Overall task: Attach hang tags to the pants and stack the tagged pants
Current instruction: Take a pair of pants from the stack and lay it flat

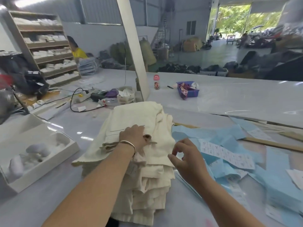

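A tall stack of cream folded pants (144, 115) stands on the grey table in front of me. My left hand (133, 136), with a metal bangle on the wrist, lies on top of the stack near its right front part, its fingers pressing into the cloth. My right hand (183, 154) hovers just off the stack's right edge, fingers loosely curled, thumb and forefinger close together; whether they pinch anything is too small to tell. Light blue hang tags (229, 140) and a white printed label strip (227, 154) lie scattered to the right.
A white open box (68, 149) with white bundles sits at the left. Behind the stack rise a slanted white post (136, 51), cables, a pink-capped bottle (156, 82) and a blue basket (188, 91). Wooden sticks (270, 143) lie at the far right.
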{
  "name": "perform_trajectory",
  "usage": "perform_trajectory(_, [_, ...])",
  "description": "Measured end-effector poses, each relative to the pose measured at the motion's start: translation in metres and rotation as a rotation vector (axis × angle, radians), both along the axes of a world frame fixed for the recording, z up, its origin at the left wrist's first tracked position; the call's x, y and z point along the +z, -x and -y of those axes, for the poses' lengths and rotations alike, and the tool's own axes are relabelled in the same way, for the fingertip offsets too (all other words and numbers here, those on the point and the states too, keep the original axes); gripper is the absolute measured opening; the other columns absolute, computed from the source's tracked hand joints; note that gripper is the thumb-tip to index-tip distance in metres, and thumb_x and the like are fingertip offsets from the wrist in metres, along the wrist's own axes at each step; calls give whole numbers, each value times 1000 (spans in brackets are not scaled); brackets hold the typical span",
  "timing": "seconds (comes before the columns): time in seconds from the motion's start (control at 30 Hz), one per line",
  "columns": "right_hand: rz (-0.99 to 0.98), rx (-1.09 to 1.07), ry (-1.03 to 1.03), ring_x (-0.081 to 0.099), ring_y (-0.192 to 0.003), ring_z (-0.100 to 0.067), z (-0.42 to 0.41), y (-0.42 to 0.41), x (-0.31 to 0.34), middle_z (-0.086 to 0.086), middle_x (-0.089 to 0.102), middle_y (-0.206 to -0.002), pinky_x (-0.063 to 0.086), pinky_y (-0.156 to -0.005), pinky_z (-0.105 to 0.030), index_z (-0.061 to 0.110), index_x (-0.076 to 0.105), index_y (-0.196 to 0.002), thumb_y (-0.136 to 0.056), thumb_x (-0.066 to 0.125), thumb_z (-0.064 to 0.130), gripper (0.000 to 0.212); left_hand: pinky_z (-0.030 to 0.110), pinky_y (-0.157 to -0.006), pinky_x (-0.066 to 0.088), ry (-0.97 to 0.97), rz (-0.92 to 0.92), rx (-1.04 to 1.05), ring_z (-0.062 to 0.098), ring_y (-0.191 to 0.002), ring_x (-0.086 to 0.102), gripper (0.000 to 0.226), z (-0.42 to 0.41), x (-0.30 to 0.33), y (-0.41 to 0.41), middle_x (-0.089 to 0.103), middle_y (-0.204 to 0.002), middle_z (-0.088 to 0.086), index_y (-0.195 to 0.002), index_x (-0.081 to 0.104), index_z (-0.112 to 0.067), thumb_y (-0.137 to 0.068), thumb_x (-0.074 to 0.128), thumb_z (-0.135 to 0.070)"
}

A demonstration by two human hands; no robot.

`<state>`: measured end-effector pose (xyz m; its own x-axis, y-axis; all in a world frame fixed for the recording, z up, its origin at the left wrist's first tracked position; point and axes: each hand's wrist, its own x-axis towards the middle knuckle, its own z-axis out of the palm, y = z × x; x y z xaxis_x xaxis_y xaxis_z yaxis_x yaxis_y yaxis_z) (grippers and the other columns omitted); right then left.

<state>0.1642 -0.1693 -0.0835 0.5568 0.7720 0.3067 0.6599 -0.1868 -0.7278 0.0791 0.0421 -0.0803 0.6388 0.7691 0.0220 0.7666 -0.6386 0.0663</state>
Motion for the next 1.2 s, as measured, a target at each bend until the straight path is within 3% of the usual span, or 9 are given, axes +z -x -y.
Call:
perform_trajectory(0.13, [-8, -29, 62, 50, -86, -12, -9, -15, -5, 8, 52, -86, 44, -71, -28, 22, 54, -67, -79, 71, 19, 21, 32, -76, 45, 202, 316, -2, 28, -92, 60, 29, -32, 18, 6, 64, -89, -1, -71, 50, -26, -80, 63, -51])
perform_trajectory(0.23, [-119, -78, 107, 55, -80, -15, -22, -24, -4, 0, 61, -80, 42, -67, -26, 16, 58, -69, -81, 70, 18, 17, 33, -85, 45, 367, 588, 48, 33, -100, 62, 43, -33, 49, 27, 64, -83, -1, -73, 61, -22, -59, 58, -63])
perform_trajectory(0.5, [-1593, 470, -124, 60, -115, -39, -112, -29, 16, -27, 58, -128, 51, -93, -47, -3, 44, -136, -85, 39, 75, 93, 28, -67, 49, -71, 546, -329, 10, -82, 63, 32, 33, 132, 86, 70, -93, -11, -108, 61, -39, -78, 54, -44])
perform_trajectory(0.63, [-1443, 304, -125, 62, -113, -32, -155, -28, 23, -16, 64, -125, 47, -99, -42, 10, 58, -131, -90, 52, 59, 65, 30, -72, 44, -83, 251, -350, 16, -93, 62, 21, 56, 103, 89, 69, -98, -6, -107, 60, -31, -89, 58, -42])
perform_trajectory(0.83, [-1112, -8, 228, 63, -74, -29, -165, -50, 27, -15, 66, -92, 54, -73, -38, -3, 57, -126, -89, 61, 5, 38, 9, -81, 46, 915, 252, -528, -6, -102, 63, 58, 48, 69, 112, 67, -115, -17, -123, 61, -36, -71, 72, -58])
perform_trajectory(0.93, [-1261, 63, 12, 68, -73, -27, -156, -43, 38, -14, 71, -93, 58, -71, -37, -3, 64, -115, -89, 56, -3, 27, 8, -75, 42, 530, 702, -131, -5, -94, 64, 36, 13, 59, 117, 72, -96, -20, -98, 70, -35, -82, 59, -65])
perform_trajectory(1.03, [-1325, 256, -254, 73, -75, -26, -128, -37, 52, -14, 74, -88, 60, -61, -34, -1, 74, -96, -78, 64, 5, 22, 25, -78, 44, 312, 863, 309, 16, -98, 61, 47, -15, 46, 119, 66, -101, -4, -115, 64, -14, -90, 56, -53])
perform_trajectory(1.13, [-1233, 443, -400, 72, -89, -26, -91, -35, 68, -12, 74, -98, 57, -69, -34, 5, 75, -100, -71, 70, 19, 33, 27, -58, 52, 1172, 1114, 429, 24, -73, 66, 80, -21, 45, 112, 67, -83, 9, -130, 46, 10, -88, 56, -57])
perform_trajectory(1.2, [-1205, 480, -443, 72, -89, -25, -72, -32, 74, -10, 74, -95, 57, -69, -33, 7, 77, -96, -65, 73, 22, 34, 36, -68, 59, 1648, 1082, 358, 30, -90, 70, 83, -7, 50, 107, 66, -114, 23, -135, 42, 8, -85, 57, -55])
